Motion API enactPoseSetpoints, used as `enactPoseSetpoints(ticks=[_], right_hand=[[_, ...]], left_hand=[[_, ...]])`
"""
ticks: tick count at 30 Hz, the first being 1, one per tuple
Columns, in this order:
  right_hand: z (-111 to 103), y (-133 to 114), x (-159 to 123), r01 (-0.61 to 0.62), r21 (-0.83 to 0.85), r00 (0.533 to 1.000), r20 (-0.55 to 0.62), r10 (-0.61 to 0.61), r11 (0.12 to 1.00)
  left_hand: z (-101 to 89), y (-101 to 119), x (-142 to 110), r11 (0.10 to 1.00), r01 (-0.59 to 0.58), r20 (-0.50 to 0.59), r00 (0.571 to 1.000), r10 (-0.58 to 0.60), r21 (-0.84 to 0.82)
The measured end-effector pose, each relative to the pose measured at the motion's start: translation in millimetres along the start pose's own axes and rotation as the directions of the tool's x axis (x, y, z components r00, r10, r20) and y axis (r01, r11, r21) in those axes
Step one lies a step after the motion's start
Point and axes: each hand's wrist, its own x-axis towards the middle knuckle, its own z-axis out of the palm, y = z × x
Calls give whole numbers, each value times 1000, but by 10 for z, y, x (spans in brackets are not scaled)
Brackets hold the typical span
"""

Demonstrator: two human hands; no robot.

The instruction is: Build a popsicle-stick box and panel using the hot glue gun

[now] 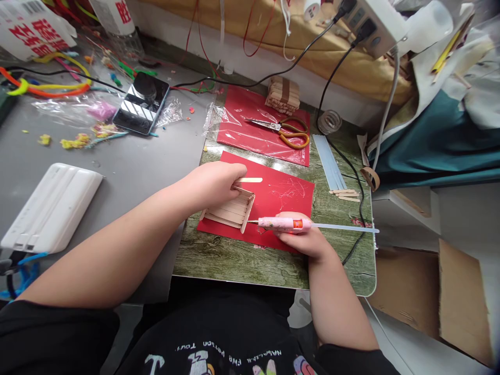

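My left hand is closed round a single popsicle stick, whose free end points right. Just beneath that hand lies a small tray-like frame of popsicle sticks with raised edges. It rests on a red sheet marked with thin strands of glue. In my right hand is a pink hot glue gun, with a long glue stick coming out of its back. The gun's metal nozzle is at the frame's right edge; whether it touches cannot be made out.
Behind are scissors on a wrapped red pack and a bundle of sticks. Glue sticks and loose popsicle sticks lie right, near a black cable. A phone and white power bank are left.
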Motion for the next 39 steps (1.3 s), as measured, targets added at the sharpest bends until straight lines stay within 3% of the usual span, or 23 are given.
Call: enactPoseSetpoints(ticks=[4, 9, 19, 39], right_hand=[[-7, 3, 6, -20, -26, 1000, -7, 20, 999], [-20, -25, 27, 34, -38, 996, 80, -31, 999], [-16, -131, 30, -31, -117, 998, 55, 38, 993], [-11, -129, 34, 3, -149, 995, 96, 11, 989]], left_hand=[[-11, 8, -5, 1000, 5, 9, 1000, -5, -8], [-15, 16, -10, 1000, 6, 15, 1000, -6, -17], [-16, 13, -22, 999, -12, -5, 1000, 12, -33], [-16, 9, -18, 1000, -2, 3, 1000, 3, -28]])
